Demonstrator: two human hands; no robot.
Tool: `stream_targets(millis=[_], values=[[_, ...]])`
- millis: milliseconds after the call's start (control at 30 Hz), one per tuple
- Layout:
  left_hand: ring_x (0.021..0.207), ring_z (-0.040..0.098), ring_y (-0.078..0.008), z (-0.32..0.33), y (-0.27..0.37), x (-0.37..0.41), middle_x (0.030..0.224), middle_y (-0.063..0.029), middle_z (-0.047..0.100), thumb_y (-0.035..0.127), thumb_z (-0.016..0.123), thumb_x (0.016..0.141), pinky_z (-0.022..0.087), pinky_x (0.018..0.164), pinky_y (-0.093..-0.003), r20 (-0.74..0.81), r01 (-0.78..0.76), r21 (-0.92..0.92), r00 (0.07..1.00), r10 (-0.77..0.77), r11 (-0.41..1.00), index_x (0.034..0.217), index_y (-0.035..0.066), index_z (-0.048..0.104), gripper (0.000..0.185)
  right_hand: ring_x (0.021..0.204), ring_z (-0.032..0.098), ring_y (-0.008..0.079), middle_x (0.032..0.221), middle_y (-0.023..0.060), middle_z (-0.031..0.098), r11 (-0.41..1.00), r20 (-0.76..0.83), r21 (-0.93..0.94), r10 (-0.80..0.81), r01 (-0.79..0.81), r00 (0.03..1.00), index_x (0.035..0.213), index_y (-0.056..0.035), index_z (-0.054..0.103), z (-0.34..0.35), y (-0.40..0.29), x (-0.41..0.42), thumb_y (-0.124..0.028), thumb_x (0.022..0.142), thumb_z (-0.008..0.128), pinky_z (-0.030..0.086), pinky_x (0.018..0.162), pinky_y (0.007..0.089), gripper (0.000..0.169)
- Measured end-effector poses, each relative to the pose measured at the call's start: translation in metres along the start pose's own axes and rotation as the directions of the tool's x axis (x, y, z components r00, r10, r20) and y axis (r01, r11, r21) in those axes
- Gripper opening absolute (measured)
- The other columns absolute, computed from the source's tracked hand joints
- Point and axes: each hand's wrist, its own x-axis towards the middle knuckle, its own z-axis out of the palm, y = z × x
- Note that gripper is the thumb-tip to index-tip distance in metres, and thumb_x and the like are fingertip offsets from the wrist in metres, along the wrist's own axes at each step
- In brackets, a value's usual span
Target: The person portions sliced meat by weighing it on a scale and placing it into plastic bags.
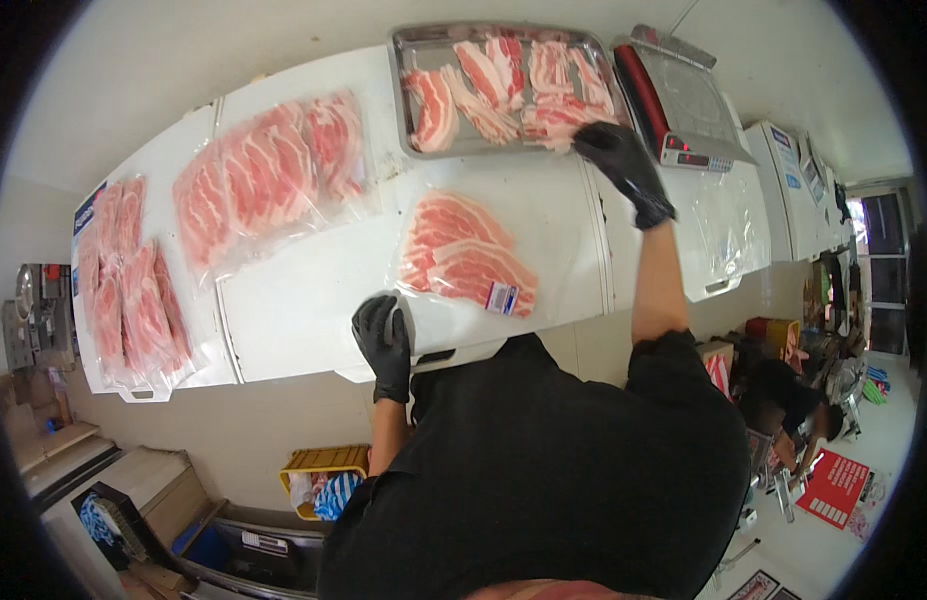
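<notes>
My left hand [383, 334], in a black glove, rests at the near edge of a white cutting board [463, 343]; whether it grips anything is unclear. Just beyond it lies a clear plastic bag of sliced raw pork belly [471, 255] with a small printed label [501, 298]. My right hand [610, 146], also in a black glove, reaches to the near right corner of a metal tray [463, 152]. Its fingertips touch or nearly touch a pile of pork slices [561, 120] there; its grip is blurred. More loose slices [433, 109] lie in separate groups on the tray.
Bagged meat slices [268, 172] lie left of the tray, more bags [137, 292] at the far left. A digital scale [692, 105] with a lit display stands right of the tray. A yellow crate [325, 457] is below the table. Another person [786, 397] bends at the right.
</notes>
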Motion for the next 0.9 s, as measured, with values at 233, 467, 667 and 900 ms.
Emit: stream_targets(millis=[233,467,667,900], values=[[0.111,0.060,-0.0323,0.007,-0.005,0.001,0.112,-0.0122,0.067,0.006,0.071,0.085,0.045,0.097,-0.0434,-0.064,-0.006,0.032,0.998,0.008,0.999,0.107,0.007,0.072,0.023,0.092,0.071,0.0282,0.098,0.0163,0.074,0.976,0.074,-0.123,-0.170,0.178,0.983,0.104,-0.0011,0.072,0.156,0.013,0.182,-0.039,0.081,0.079,0.054,0.084,0.0365,0.045],[0.107,0.063,-0.0309,0.005,-0.005,0.001,0.107,-0.0104,0.069,0.003,0.072,0.082,0.046,0.095,-0.0427,-0.136,-0.010,0.036,0.991,0.015,0.999,0.103,0.007,0.071,0.021,0.074,0.064,0.0248,0.080,0.0143,0.068,0.958,0.143,-0.287,0.017,0.025,0.990,0.116,0.0024,0.065,0.209,-0.001,0.237,-0.041,0.065,0.089,0.052,0.071,0.0360,0.071],[0.105,0.064,-0.0299,0.008,0.003,0.003,0.105,-0.0100,0.070,0.003,0.072,0.082,0.046,0.093,-0.0419,-0.131,-0.035,0.025,0.991,0.037,0.999,0.100,0.007,0.072,0.019,0.068,0.057,0.0148,0.073,0.0032,0.060,0.993,0.019,-0.112,0.036,-0.034,0.999,0.154,0.0009,0.027,0.228,0.061,0.262,-0.019,0.057,0.096,0.049,0.064,0.0310,0.121],[0.105,0.064,-0.0296,0.009,0.004,0.005,0.104,-0.0096,0.070,0.003,0.072,0.082,0.045,0.093,-0.0419,-0.110,-0.048,0.030,0.993,0.051,0.998,0.100,0.006,0.072,0.018,0.067,0.057,0.0186,0.074,0.0044,0.060,0.974,0.005,0.034,-0.225,0.224,0.974,0.136,0.0003,0.048,0.239,0.108,0.294,-0.023,0.073,0.086,0.050,0.069,0.0338,0.077]])
